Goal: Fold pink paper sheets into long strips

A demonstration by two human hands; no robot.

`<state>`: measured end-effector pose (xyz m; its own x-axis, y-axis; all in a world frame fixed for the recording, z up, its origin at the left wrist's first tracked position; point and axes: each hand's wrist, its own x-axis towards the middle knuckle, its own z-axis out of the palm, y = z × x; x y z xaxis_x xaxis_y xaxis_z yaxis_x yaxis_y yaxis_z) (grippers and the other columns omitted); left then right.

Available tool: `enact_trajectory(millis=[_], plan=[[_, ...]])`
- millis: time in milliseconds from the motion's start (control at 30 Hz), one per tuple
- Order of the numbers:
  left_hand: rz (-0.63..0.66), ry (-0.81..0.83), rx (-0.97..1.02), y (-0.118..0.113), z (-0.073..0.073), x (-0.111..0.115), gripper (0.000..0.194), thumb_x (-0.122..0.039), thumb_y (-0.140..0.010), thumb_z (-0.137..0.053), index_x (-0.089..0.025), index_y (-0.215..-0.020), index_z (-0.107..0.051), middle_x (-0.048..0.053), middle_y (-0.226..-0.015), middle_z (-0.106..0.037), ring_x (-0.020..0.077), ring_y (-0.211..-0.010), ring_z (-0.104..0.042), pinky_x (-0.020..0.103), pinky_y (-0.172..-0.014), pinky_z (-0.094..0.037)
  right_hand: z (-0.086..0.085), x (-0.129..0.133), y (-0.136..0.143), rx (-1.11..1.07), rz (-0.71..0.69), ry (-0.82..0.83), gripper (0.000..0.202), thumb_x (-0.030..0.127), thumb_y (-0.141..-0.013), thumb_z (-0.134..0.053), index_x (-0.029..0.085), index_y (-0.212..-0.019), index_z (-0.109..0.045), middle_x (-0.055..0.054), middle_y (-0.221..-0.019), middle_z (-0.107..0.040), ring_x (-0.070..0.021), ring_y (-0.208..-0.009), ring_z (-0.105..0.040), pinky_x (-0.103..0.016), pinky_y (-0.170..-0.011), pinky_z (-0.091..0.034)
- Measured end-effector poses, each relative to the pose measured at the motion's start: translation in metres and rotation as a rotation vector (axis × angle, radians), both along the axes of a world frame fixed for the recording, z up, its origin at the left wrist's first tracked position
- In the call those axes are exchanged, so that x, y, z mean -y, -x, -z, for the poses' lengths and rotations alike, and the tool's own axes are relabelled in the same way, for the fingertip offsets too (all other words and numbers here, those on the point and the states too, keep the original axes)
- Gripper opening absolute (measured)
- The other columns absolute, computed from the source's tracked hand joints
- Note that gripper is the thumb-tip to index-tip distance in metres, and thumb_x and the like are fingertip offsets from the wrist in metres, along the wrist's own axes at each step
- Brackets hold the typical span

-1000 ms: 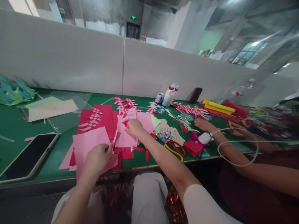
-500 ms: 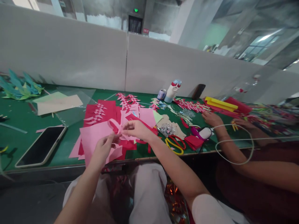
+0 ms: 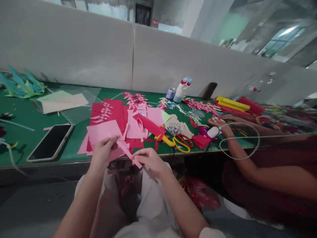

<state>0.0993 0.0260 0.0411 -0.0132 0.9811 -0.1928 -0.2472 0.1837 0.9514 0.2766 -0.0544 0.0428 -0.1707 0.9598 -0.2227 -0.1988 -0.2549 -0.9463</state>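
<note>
A narrow pink paper strip is stretched between my two hands at the table's front edge. The fingers of my left hand pinch its upper left end, over the pink paper sheets. Nearer its lower right end, my right hand grips the strip between thumb and fingers. Behind the hands lie red sheets with woven pink-and-red pieces on them. Yellow-handled scissors rest to the right of my right hand, near the edge.
A phone lies at the left. A bottle and a can stand by the partition. At the right, another person's hands work beside a white cable. Green table.
Both hands have come down towards the table's front edge, and the looped pink strip is now drawn out straight between them. The co-worker's hands have moved closer together. The view has shifted slightly.
</note>
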Motion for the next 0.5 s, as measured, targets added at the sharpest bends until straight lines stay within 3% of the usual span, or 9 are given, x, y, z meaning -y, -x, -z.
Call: enact_trajectory(millis=[167, 500], plan=[[-0.012, -0.014, -0.024, 0.005, 0.005, 0.007, 0.05, -0.05, -0.047, -0.085, -0.011, -0.076, -0.077, 0.0, -0.057, -0.058, 0.0093, -0.056, -0.048, 0.023, -0.056, -0.043, 0.002, 0.019, -0.001, -0.171, 0.007, 0.027, 0.021, 0.021, -0.059, -0.076, 0.016, -0.079, -0.078, -0.004, -0.069, -0.073, -0.0103, -0.061, -0.064, -0.021, -0.061, -0.048], [0.008, -0.068, -0.103, 0.013, 0.007, 0.022, 0.053, -0.056, -0.055, -0.08, -0.011, -0.085, -0.077, 0.001, -0.062, -0.058, 0.0104, -0.059, -0.047, 0.024, -0.057, -0.04, 0.005, 0.036, -0.003, -0.134, -0.046, 0.02, 0.029, 0.037, -0.06, -0.086, 0.015, -0.077, -0.078, -0.006, -0.07, -0.073, -0.0099, -0.058, -0.061, -0.024, -0.06, -0.048]])
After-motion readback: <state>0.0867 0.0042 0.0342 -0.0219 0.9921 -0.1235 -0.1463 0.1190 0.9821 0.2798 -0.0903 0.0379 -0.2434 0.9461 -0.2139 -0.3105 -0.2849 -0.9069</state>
